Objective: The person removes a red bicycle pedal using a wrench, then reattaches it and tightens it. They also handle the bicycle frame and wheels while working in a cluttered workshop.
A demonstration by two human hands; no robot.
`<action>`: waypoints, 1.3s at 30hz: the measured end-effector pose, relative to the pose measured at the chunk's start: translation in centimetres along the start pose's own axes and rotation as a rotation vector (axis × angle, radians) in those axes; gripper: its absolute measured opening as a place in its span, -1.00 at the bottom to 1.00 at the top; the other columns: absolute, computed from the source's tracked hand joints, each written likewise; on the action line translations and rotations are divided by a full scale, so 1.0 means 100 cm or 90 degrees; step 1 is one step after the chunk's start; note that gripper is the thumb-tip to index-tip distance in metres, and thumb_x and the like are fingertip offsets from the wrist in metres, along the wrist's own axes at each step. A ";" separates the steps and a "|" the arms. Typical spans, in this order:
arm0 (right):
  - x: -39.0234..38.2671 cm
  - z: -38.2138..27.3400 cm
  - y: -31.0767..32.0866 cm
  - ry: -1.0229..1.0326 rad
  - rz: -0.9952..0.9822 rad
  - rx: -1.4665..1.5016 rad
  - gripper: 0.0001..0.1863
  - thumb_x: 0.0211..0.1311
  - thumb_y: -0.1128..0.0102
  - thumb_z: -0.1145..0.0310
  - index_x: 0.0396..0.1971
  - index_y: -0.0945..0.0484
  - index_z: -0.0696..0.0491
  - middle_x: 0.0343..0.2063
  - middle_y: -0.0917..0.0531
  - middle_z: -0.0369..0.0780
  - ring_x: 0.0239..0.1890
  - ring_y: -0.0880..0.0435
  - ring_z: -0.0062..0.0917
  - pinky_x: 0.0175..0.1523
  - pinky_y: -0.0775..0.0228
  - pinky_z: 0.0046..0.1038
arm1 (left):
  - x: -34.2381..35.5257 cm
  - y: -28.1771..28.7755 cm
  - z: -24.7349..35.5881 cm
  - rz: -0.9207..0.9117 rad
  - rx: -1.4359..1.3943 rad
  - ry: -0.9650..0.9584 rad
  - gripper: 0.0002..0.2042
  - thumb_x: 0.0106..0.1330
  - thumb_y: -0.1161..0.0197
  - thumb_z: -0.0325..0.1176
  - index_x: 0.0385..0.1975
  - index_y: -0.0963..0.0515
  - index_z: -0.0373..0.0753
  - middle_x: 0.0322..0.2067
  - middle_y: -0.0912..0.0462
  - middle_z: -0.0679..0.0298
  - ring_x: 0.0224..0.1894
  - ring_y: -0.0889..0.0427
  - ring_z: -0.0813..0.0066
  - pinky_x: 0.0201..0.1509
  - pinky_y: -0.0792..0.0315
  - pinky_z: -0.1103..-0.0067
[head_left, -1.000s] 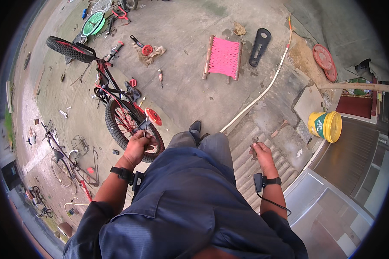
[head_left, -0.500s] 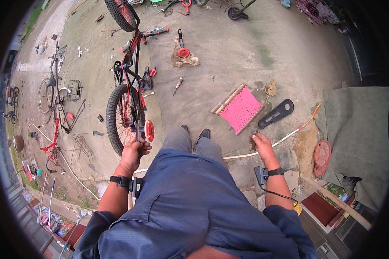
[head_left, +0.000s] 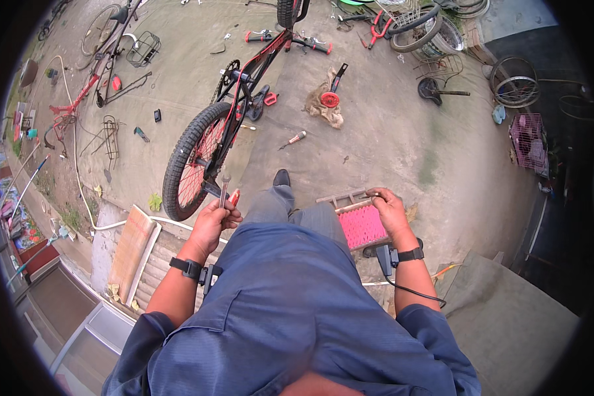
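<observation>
My left hand point(head_left: 214, 223) is closed round a silver wrench point(head_left: 225, 187), its head pointing up. Just beside those fingers shows a small red wheel point(head_left: 234, 197), partly hidden; whether the hand touches it I cannot tell. Beyond, an overturned black and red bicycle point(head_left: 244, 99) has its knobbly tyre point(head_left: 178, 158) close to the wrench. My right hand point(head_left: 389, 206) is closed with fingertips pinched on something small and dark that I cannot make out. Under that hand stands a low folding stool point(head_left: 363, 225) with a pink woven seat.
A screwdriver point(head_left: 293, 140) lies on the ground ahead. Past it, another small red wheel point(head_left: 330, 99) with a black bracket rests on a brown cloth point(head_left: 318, 109). A pale hose point(head_left: 79, 198) runs along the left. Far right are loose bicycle wheels point(head_left: 515, 91) and a pink crate point(head_left: 528, 142).
My view has swung left, so the bicycle and stool sit differently in it. My right hand now hangs over the stool instead of beside it. The left hand keeps the wrench.
</observation>
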State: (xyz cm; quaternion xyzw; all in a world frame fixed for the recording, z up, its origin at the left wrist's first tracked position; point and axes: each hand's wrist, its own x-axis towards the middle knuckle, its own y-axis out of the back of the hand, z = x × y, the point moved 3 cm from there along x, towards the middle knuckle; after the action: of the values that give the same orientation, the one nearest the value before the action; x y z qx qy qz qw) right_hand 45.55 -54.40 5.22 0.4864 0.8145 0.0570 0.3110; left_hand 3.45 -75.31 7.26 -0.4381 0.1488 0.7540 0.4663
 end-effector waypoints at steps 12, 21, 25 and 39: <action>0.160 -0.095 -0.030 -0.123 -0.328 -0.047 -0.72 0.34 -0.05 0.41 -0.04 -0.63 0.10 -0.35 -0.66 -0.28 -0.44 -0.62 -0.62 -0.23 -0.52 -0.56 | 0.009 -0.045 -0.023 0.002 -0.103 0.052 -0.75 0.41 -0.01 -0.45 0.02 -0.49 -0.32 -0.21 -0.66 0.15 -0.14 -0.69 0.34 -0.08 -0.56 0.52; 0.263 -0.049 -0.051 -0.235 -0.589 -0.090 -0.62 0.17 -0.03 0.44 -0.01 -0.60 0.16 -0.14 -0.71 -0.18 -0.15 -0.73 -0.53 -0.04 -0.51 -0.49 | 0.068 -0.144 -0.080 0.171 -0.305 0.119 -0.74 0.45 -0.03 -0.42 0.05 -0.49 -0.30 -0.22 -0.66 0.18 -0.17 -0.68 0.41 -0.09 -0.53 0.55; 0.291 -0.013 -0.057 -0.287 -0.676 -0.162 -0.61 0.21 -0.08 0.39 0.01 -0.58 0.20 -0.06 -0.68 -0.15 -0.12 -0.73 -0.50 -0.01 -0.51 -0.45 | 0.103 -0.178 -0.109 0.216 -0.348 0.129 -0.74 0.46 -0.01 -0.41 0.08 -0.48 -0.30 -0.22 -0.66 0.19 -0.19 -0.68 0.43 -0.11 -0.52 0.56; 0.392 0.167 -0.214 -0.157 -0.731 -0.341 -0.74 0.20 -0.17 0.39 -0.15 -0.61 0.18 -0.50 -0.68 -0.23 -0.46 -0.72 -0.57 -0.32 -0.51 -0.48 | 0.291 -0.088 -0.223 0.332 -0.345 0.082 -0.66 0.59 0.05 -0.14 -0.02 -0.52 -0.29 -0.37 -0.64 0.28 -0.32 -0.65 0.52 -0.21 -0.50 0.60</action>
State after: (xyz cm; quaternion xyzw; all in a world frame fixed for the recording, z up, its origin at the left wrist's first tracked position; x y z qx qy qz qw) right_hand 25.66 -36.58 -34.27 -0.1182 0.8610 0.0264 0.4940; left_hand 17.14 -68.15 -27.14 -0.5392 0.0795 0.8304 0.1157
